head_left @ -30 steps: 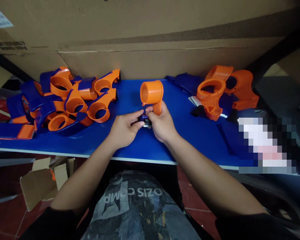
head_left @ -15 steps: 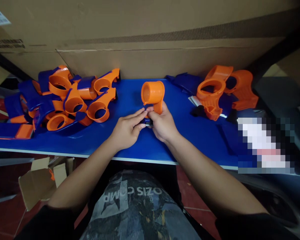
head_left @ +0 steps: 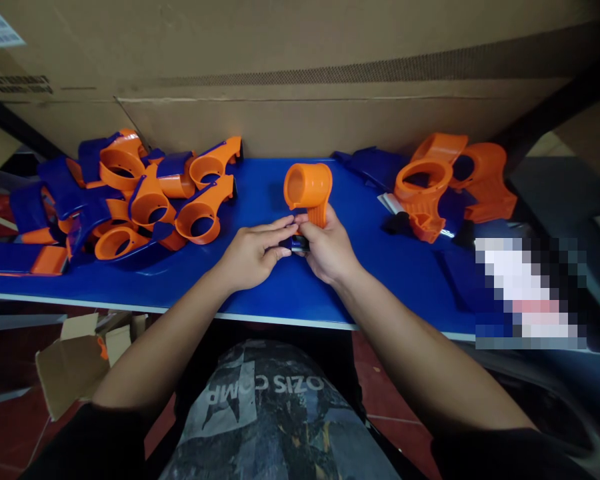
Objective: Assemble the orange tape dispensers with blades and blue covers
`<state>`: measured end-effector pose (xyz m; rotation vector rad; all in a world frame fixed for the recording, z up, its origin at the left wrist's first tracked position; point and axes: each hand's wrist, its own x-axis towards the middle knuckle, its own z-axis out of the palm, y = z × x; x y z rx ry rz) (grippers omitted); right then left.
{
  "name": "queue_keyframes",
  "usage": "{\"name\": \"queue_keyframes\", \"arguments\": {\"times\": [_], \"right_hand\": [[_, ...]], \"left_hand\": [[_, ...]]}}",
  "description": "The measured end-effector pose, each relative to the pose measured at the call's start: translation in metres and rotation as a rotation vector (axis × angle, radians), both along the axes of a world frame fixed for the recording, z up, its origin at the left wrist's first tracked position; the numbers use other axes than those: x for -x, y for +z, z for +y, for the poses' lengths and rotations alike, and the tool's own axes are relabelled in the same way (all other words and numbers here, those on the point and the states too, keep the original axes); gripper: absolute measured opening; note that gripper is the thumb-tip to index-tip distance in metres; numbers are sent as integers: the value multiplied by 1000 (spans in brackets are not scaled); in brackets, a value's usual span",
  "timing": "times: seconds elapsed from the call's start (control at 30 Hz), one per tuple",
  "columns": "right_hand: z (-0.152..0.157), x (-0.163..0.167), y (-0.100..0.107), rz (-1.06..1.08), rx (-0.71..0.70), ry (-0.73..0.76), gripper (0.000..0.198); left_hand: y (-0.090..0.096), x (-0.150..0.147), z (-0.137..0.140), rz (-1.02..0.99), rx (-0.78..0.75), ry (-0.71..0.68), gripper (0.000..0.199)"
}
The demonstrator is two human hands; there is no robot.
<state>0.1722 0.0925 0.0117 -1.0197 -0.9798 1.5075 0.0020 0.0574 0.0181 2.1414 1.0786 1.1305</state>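
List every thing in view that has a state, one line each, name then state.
orange ring part: held upright above the table, ring end up.
right hand: gripping the orange ring part's lower stem.
left hand: fingertips pressed on a small dark piece at the stem's base.
left pile of orange and blue parts: heaped loosely on the blue table.
right pile of orange parts: lying tumbled.
small cardboard box: on the floor, flaps open.

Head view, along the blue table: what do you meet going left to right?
Pile of orange and blue parts → left hand → right hand gripping the orange ring piece → smaller orange heap → blurred patch.
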Motion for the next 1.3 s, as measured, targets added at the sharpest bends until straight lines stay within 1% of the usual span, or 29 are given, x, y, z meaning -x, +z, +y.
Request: {"name": "queue_keyframes", "arguments": {"times": [0.23,0.43,0.63,0.7,0.87,0.93,1.07,1.1,1.17,1.23,1.3], "right_hand": [[0,0,0,-33,19,4,32],[-3,-1,6,14,38,44,36],[-3,-3,10,44,70,85,39],[-2,-4,10,48,75,100,40],[-2,-6,10,82,103,163,41],[-2,-7,10,93,114,195,41],[-3,-7,9,88,114,260,40],[-3,-7,9,85,114,269,39],[-4,-6,9,80,115,286,37],[-5,-6,9,81,109,288,36],[-5,-5,9,82,104,280,36]], "left_hand": [[-1,0,3,-81,34,-26,42],[-1,2,7,-94,77,-63,39],[3,5,13,-87,27,-109,37],[5,7,15,-74,36,-130,37],[8,8,16,-80,108,-117,37],[9,9,15,-118,179,-100,39],[11,12,18,-161,325,-62,50],[12,13,19,-171,346,-66,48],[14,15,20,-181,371,-96,36],[17,16,21,-167,359,-116,22],[18,16,20,-149,332,-109,17]]}}
